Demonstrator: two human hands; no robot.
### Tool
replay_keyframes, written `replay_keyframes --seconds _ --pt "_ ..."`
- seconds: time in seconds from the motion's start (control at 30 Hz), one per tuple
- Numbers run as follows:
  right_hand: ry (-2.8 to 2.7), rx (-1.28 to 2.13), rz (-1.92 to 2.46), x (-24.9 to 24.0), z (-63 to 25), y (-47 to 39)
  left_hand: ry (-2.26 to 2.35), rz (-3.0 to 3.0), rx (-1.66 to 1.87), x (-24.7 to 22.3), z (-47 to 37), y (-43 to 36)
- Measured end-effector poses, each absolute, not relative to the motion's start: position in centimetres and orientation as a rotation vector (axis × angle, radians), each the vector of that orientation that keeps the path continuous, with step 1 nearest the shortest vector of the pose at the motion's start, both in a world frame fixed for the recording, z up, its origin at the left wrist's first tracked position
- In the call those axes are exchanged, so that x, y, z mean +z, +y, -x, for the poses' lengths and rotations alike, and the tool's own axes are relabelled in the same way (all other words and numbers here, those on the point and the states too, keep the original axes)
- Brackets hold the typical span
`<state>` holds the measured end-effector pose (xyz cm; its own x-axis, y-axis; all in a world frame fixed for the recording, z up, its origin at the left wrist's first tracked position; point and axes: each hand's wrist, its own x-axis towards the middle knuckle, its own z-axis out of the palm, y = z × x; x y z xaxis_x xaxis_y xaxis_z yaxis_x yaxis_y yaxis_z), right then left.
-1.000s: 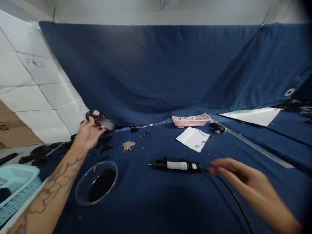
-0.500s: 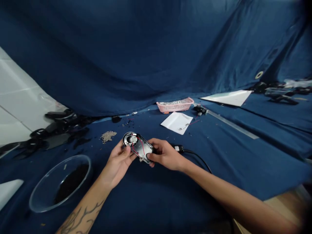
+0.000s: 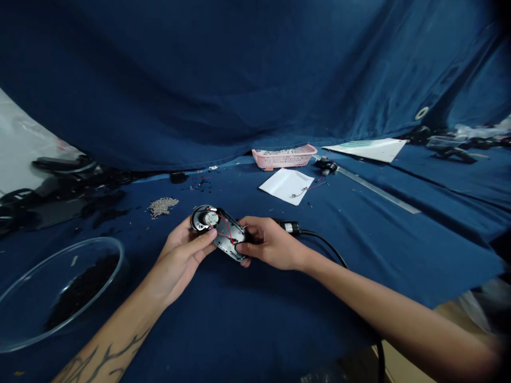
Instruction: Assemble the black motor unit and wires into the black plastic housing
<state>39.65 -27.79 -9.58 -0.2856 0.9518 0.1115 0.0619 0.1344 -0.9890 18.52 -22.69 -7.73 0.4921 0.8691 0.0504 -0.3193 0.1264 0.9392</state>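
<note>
Blue cloth [image 3: 255, 298] under both hands, left hand [image 3: 179, 255] and right hand [image 3: 267, 246] gripping the speaker part [image 3: 219, 231], glass bowl [image 3: 24, 276] nearby

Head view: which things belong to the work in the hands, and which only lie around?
In hand:
- left hand
- right hand
- black speaker part with red wires

Lying about:
- glass bowl
- pink basket
- white paper
- pile of small screws
- corded tool

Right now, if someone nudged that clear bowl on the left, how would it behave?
The clear bowl would probably slide on the blue cloth rather than tip, since it sits wide and low. It looks rigid, though glass or plastic I cannot tell. The dark bits inside look loose and would likely shift.
</note>
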Motion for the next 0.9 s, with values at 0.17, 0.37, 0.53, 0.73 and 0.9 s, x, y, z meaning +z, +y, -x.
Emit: replay_keyframes --seconds 0.17,0.37,0.53,0.73,0.9 --pt "-1.591 1.209 1.067 -9.6 -39.6 -27.9 0.619 -1.113 0.960 -7.7 -18.7 -22.8" --pt "-1.672 1.036 1.154 -9.0 -39.5 -28.3 0.662 -1.085 0.948 -7.7 -18.6 -22.9" --pt "-1.720 0.580 1.090 -8.1 -39.4 -28.9 0.714 -1.084 0.921 -7.8 -18.5 -23.0" --pt "-1.895 0.430 0.949 -8.4 -39.5 -28.9 0.747 -1.060 0.939 -7.8 -18.2 -23.1" --pt "-1.811 0.384 1.066 -8.4 -39.4 -28.8 0.688 -1.062 0.958 -7.6 -18.6 -23.4"
